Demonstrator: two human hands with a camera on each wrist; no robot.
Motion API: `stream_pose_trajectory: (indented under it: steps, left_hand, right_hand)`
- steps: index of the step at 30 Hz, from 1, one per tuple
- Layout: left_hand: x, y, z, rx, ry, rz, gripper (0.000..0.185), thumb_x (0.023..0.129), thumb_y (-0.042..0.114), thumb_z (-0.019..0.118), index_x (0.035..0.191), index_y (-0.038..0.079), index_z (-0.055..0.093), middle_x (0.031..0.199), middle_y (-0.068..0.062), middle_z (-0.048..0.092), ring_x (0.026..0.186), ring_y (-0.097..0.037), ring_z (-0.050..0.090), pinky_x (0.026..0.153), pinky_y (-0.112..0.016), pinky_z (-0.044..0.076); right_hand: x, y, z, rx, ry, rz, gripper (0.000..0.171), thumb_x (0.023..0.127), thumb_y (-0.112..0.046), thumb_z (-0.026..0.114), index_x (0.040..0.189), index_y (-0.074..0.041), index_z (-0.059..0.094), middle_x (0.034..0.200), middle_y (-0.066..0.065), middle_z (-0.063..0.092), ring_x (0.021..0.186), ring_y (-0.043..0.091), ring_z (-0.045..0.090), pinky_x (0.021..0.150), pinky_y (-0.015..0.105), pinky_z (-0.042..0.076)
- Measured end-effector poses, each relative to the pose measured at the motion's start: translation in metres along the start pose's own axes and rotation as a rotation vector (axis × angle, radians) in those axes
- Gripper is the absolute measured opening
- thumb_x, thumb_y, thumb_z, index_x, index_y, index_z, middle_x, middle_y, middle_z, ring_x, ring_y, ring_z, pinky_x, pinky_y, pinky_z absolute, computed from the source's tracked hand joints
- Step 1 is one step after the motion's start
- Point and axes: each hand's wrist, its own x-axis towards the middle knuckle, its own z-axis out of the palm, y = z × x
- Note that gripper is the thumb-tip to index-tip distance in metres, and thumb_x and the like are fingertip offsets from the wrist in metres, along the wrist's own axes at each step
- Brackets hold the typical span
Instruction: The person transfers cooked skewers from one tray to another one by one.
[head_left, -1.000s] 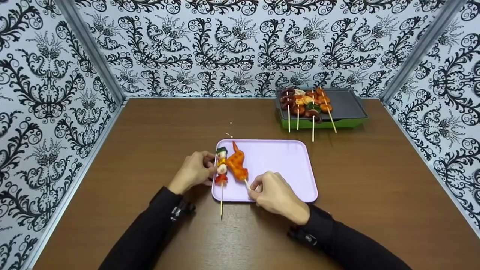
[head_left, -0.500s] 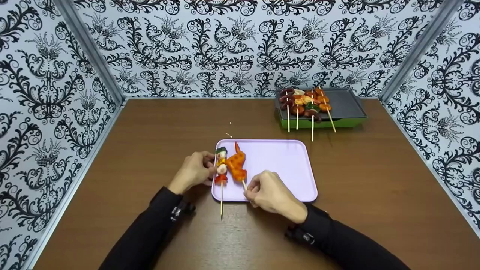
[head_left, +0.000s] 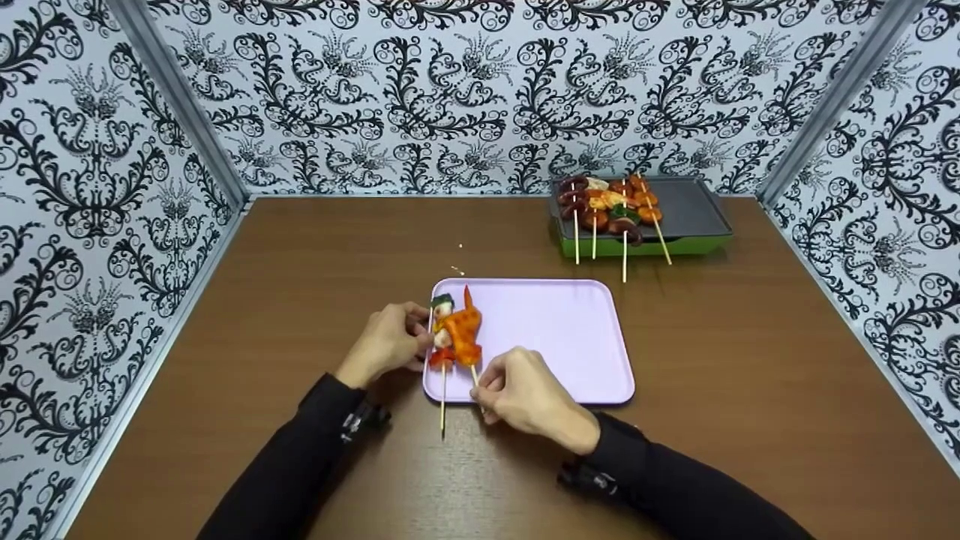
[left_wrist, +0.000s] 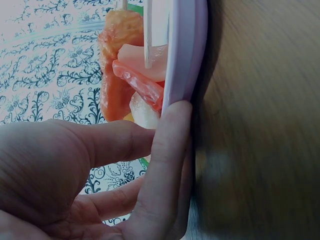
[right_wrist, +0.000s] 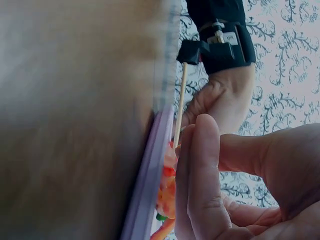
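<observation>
A lilac tray (head_left: 547, 330) lies on the table. Along its left side rests a vegetable skewer (head_left: 443, 360) with green, white, yellow and red pieces, its stick running past the near edge. My left hand (head_left: 386, 339) pinches the tray's left rim between thumb and fingers, beside the vegetable skewer. The stick of an orange chicken wing skewer (head_left: 463, 330) is pinched in my right hand (head_left: 525, 391), near the front rim. That wing overlaps the vegetable pieces in the head view. In the left wrist view, my left fingers (left_wrist: 167, 150) lie along the outside of the rim.
At the back right stands a green toy grill (head_left: 694, 246) with a grey top. Several food skewers (head_left: 611, 206) lie on its left part, sticks pointing forward. Small pale specks (head_left: 457, 270) are on the table behind the tray. Patterned walls (head_left: 480, 97) enclose the table.
My right hand has moved left with the chicken wing skewer, bringing the wing from beside the vegetable skewer to overlap it. The left hand has stayed at the tray's rim.
</observation>
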Motion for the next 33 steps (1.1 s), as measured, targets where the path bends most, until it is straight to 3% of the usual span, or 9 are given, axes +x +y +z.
stream_pose_trajectory:
  steps: [15, 33]
  left_hand:
    - [0.000, 0.001, 0.000, -0.015, 0.009, -0.020, 0.047, 0.087, -0.008, 0.067, 0.133, -0.001, 0.064, 0.093, -0.016, 0.068, 0.072, -0.026, 0.073, 0.054, -0.038, 0.067]
    - [0.000, 0.001, 0.000, -0.004, 0.006, -0.017, 0.043, 0.089, -0.004, 0.071, 0.132, -0.001, 0.064, 0.092, -0.014, 0.068, 0.074, -0.027, 0.073, 0.054, -0.039, 0.067]
  right_hand:
    - [0.002, 0.004, 0.008, 0.044, -0.049, 0.029, 0.011, 0.092, -0.015, 0.081, 0.084, -0.008, 0.079, 0.069, 0.000, 0.074, 0.055, 0.019, 0.073, 0.049, 0.034, 0.064]
    - [0.005, 0.002, -0.016, -0.071, -0.028, -0.027, 0.014, 0.096, -0.018, 0.076, 0.091, -0.006, 0.081, 0.066, -0.003, 0.072, 0.052, 0.015, 0.071, 0.047, 0.031, 0.062]
